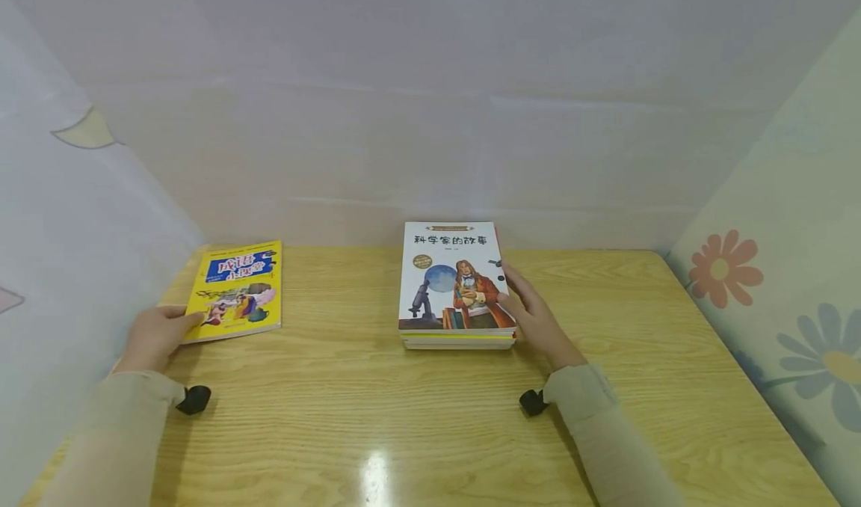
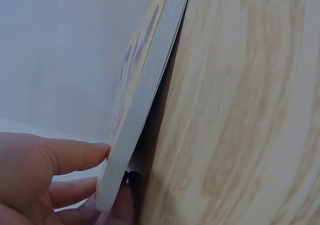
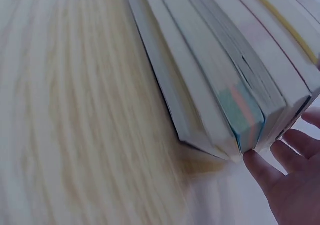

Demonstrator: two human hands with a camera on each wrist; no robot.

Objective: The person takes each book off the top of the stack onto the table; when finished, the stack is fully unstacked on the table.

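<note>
Left hand [image 1: 156,336] pinches yellow book [image 1: 237,289] at table's [image 1: 430,417] edge.

Your yellow book [image 1: 235,291] carries a blue title panel; the white-covered stack [image 1: 457,286] sits on the pale wood-grain desk [image 1: 417,417].

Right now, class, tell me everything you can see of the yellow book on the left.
The yellow book is a thin paperback with a blue title panel and cartoon figures on its cover. It lies closed, cover up, near the back left of the wooden table. The left hand pinches its near left corner, lifting that corner slightly off the wood.
</note>
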